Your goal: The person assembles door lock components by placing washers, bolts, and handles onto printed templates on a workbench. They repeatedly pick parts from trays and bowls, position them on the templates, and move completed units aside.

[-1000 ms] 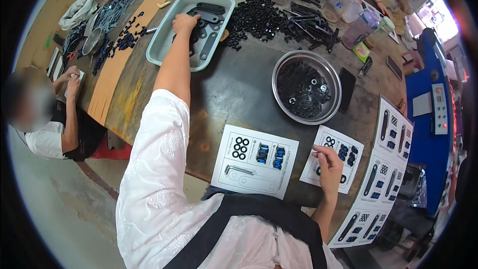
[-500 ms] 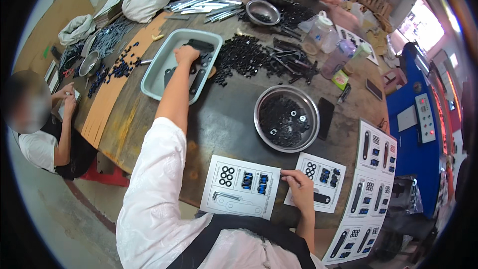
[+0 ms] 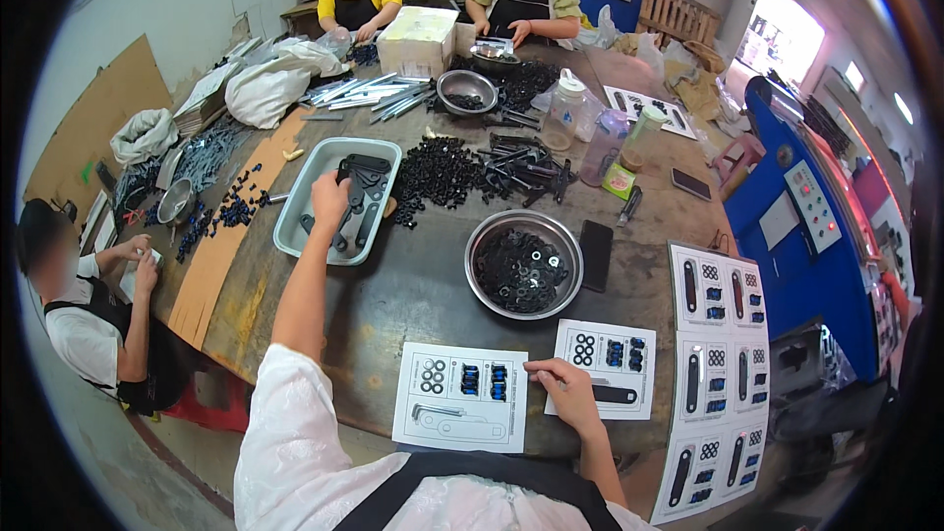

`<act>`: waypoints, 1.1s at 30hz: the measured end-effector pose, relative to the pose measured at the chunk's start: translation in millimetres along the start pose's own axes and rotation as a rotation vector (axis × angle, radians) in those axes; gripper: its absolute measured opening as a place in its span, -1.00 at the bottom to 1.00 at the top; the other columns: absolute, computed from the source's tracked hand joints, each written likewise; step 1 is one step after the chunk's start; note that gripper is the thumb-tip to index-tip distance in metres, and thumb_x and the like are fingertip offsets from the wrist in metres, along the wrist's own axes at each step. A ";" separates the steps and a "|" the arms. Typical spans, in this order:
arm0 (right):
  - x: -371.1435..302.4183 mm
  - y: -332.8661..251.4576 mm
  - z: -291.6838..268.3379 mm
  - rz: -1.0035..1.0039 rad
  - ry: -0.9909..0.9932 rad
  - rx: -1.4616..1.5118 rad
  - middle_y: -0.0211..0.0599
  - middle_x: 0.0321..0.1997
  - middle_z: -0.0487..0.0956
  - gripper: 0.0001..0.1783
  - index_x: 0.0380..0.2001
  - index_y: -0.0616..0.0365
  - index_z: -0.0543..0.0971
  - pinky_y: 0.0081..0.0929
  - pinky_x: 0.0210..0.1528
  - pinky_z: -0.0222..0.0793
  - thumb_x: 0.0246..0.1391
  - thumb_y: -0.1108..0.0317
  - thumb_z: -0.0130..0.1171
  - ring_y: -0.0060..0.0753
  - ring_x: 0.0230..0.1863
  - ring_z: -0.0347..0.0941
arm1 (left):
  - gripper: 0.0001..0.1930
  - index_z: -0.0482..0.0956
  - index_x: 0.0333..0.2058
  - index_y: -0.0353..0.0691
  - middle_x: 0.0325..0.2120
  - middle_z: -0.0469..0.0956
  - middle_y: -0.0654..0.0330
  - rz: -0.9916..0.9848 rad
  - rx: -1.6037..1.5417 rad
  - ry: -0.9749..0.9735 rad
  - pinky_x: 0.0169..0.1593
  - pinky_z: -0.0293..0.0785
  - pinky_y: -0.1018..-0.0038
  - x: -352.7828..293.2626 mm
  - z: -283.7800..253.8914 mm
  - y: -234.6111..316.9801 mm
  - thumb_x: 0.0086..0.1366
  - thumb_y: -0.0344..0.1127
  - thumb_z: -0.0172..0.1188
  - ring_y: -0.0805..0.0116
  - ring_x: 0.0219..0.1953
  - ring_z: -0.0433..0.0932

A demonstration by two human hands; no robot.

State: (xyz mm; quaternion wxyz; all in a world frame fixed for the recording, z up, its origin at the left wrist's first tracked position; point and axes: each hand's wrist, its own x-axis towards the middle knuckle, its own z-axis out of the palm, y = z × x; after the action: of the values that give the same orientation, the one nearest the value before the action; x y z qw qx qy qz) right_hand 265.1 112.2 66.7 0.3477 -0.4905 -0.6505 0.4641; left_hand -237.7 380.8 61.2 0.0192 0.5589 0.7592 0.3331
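Note:
Over the pale green plastic tray (image 3: 285,226), my left hand (image 3: 330,199) is closed on a black flat bar (image 3: 343,171), partly hidden by the fingers. More black flat bars (image 3: 368,165) with rounded ends and holes lie in the tray, mostly toward its far end. My right hand (image 3: 570,393) rests low over the table, thumb and forefinger pinched at the right edge of a printed picture sheet (image 3: 460,433). Something small and dark shows at those fingertips; I cannot make out what it is. Beside that hand lies a second printed sheet (image 3: 629,408).
A steel bowl (image 3: 475,292) of black rings and washers stands near a dark phone (image 3: 595,256). Beyond are a heap of small black parts (image 3: 433,172), metal rods (image 3: 379,93) and bottles (image 3: 565,103). A picture board (image 3: 716,334) is at right. Co-workers sit left and across.
My left hand has come back from the tray's far end toward its middle, with a black flat bar now showing at its fingers. My head view has tilted up; my right hand stays by the sheet.

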 end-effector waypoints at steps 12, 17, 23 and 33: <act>69.9 -32.3 67.9 0.032 -0.288 0.555 -0.27 -0.11 0.66 -0.65 0.12 0.34 0.51 -0.49 0.04 0.51 0.39 0.36 -0.01 -0.50 -0.11 0.58 | -0.71 0.73 -0.19 -0.33 -0.39 0.61 0.39 -0.005 -0.963 -0.689 -0.26 0.40 0.64 -248.2 -44.9 188.9 0.46 -0.24 0.13 0.67 -0.39 0.47; 46.3 -36.6 54.3 0.177 -0.263 0.593 -0.15 -0.06 0.66 -0.63 0.15 0.35 0.49 -0.46 0.02 0.57 0.43 0.36 -0.07 -0.40 -0.06 0.62 | -0.73 0.68 -0.08 -0.19 -0.19 0.63 0.10 0.260 -0.413 -0.090 -0.07 0.52 0.34 -160.1 -30.3 110.9 0.40 -0.17 0.18 0.20 -0.16 0.62; 56.1 -24.1 59.3 0.276 -0.092 0.937 -0.23 0.13 0.59 -0.50 0.14 0.31 0.53 -0.48 0.05 0.45 0.44 0.09 -0.03 -0.53 -0.06 0.50 | -0.12 0.57 0.04 -0.48 0.13 0.48 -0.24 -0.344 0.532 -0.424 0.23 0.42 0.11 -42.8 -6.3 -64.6 0.19 0.38 0.23 -0.16 0.25 0.39; 71.2 -27.7 62.4 0.282 0.057 0.919 -0.40 -0.15 0.63 -0.73 -0.09 0.29 0.61 -0.67 -0.22 0.47 0.32 0.29 0.19 -0.71 -0.29 0.48 | -0.38 0.68 -0.13 -0.41 -0.06 0.64 -0.16 -0.338 0.461 -0.324 0.10 0.54 0.13 -47.4 -0.1 -77.0 0.03 0.06 0.49 -0.11 0.05 0.60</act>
State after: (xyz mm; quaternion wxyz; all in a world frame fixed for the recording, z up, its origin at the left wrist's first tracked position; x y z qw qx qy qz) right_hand 180.0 161.7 72.2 0.4796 -0.3823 -0.2954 0.7325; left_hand -284.3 328.1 4.4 0.0676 0.4602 0.8838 0.0512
